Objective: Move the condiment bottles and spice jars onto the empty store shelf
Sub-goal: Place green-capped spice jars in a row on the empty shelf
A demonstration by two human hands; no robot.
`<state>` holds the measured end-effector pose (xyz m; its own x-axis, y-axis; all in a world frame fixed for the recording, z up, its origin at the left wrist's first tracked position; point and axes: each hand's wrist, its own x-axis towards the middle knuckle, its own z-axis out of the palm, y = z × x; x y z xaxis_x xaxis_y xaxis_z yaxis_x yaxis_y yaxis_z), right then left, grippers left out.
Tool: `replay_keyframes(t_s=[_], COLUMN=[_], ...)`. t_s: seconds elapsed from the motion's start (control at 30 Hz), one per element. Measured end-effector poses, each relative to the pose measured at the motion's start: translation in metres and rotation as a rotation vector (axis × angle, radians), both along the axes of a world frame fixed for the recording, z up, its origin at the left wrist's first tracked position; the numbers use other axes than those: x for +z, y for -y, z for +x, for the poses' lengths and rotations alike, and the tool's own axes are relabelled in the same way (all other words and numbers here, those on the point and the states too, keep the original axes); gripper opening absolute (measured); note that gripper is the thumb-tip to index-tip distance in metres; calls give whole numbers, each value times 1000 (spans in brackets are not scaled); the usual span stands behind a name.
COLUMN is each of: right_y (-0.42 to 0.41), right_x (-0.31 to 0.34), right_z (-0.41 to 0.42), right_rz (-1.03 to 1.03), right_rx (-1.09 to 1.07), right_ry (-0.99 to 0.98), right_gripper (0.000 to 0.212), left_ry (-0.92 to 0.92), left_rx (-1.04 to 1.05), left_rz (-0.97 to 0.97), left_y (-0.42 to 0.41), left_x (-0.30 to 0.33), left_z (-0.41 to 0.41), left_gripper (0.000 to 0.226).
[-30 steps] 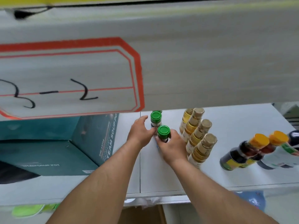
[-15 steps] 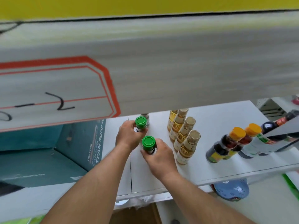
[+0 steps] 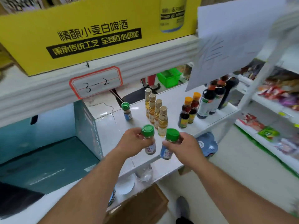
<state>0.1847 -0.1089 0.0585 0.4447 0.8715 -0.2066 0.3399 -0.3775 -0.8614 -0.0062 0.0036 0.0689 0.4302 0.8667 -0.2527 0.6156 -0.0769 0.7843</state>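
two small clear spice jars with green ribbed screw caps, held above the front edge of the white store shelf [image 3: 169, 102], side by side and apart from each other. left hand [image 3: 132, 141] wrapped round the neck and shoulder of the red-labelled spice jar [image 3: 149, 141], long axis near upright, cap up and tipped slightly toward the camera, pale brown powder showing through the glass. right hand [image 3: 182, 147] clamped round the blue-labelled spice jar [image 3: 169, 144], long axis leaning, cap up and to the right, base down and to the left. both jars off the shelf surface, carried in the air. farther back on the same shelf, a third green-capped spice jar [image 3: 127, 110] standing upright alone, blue label facing forward. just right of it, a row of four slim golden glass bottles with tan caps [image 3: 155, 110], upright, running front to back in a close line. further right, two dark sauce bottles with orange caps [image 3: 188, 110], upright and touching, then tall dark bottles with red-brown caps [image 3: 213, 97] near the shelf's right end. left of the jars, a teal cardboard box [image 3: 87, 125] on the shelf. above, a white handwritten tag reading 3-2 with a red border [image 3: 96, 82] on the upper shelf edge, and a large yellow printed carton [image 3: 90, 33] on top. packets on blurred shelves at far right.
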Motion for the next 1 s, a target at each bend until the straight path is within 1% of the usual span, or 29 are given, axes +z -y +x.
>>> replay_keyframes(t_s=[0.07, 0.13, 0.27, 0.37, 0.47, 0.53, 0.63, 0.73, 0.77, 0.87, 0.93, 1.0], right_y=[21, 44, 91, 123, 156, 179, 214, 246, 255, 278, 290, 298], right_x=[5, 12, 23, 27, 29, 30, 30, 31, 33, 38, 39, 41], right_z=[16, 33, 72, 107, 149, 182, 239, 297, 314, 361, 387, 411], right_rz=[0, 11, 30, 15, 5, -6, -14, 1, 7, -4, -2, 0], right_rx=[-76, -144, -283, -408, -514, -573, -658, -730, -746, -788, -810, -831], right_ry=[-7, 4, 29, 50, 81, 94, 105, 125, 137, 180, 197, 203], right_gripper=[35, 30, 29, 31, 29, 29, 36, 39, 39, 39, 40, 38], left_ry=[8, 13, 30, 28, -1, -5, 1, 14, 14, 25, 29, 22], left_rx=[-88, -158, -246, -326, -408, -450, -513, -536, -549, -581, -603, -624], left_rz=[15, 49, 69, 92, 107, 112, 111, 116, 125, 143, 150, 152], left_y=[15, 30, 63, 89, 114, 129, 154, 179, 188, 208, 219, 226], left_x=[9, 16, 27, 31, 33, 33, 36, 38, 40, 44, 45, 47], left_z=[22, 48, 107, 156, 209, 248, 314, 381, 401, 455, 486, 515], left_gripper=[28, 23, 20, 33, 22, 21, 30, 46, 45, 32, 29, 32])
